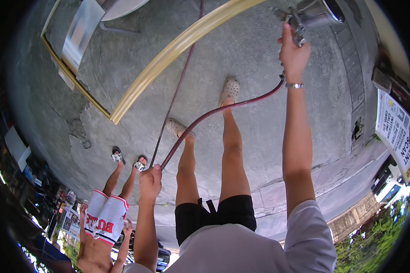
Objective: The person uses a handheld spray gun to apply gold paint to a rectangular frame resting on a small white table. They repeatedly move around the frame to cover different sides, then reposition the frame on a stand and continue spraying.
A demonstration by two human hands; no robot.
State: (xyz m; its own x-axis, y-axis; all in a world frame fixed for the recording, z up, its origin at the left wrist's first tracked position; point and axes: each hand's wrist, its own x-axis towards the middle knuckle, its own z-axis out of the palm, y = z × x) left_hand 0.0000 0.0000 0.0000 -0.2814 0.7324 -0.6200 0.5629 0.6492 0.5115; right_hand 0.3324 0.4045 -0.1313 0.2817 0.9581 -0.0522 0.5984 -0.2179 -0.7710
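My right hand (295,58), raised at the upper right, is closed around the handle of a metal paint spray gun (315,14) with a silver cup. A dark red hose (241,103) runs from the gun's lower end in a curve to my left hand (150,182), whose fingers are wrapped around it. Beyond my feet is a gold-coloured frame (177,46) with a ridged moulding, one corner pointing toward me. The gun is to the right of the frame's long side and apart from it. Both the frame and the gun reach the picture's top edge.
More hose (174,98) trails across the concrete floor (259,150) and passes behind the frame. At the left stands another person in white shorts (105,214) and sandals. A printed sign (393,129) hangs at the right. A pale round-edged object (123,8) is at the top left.
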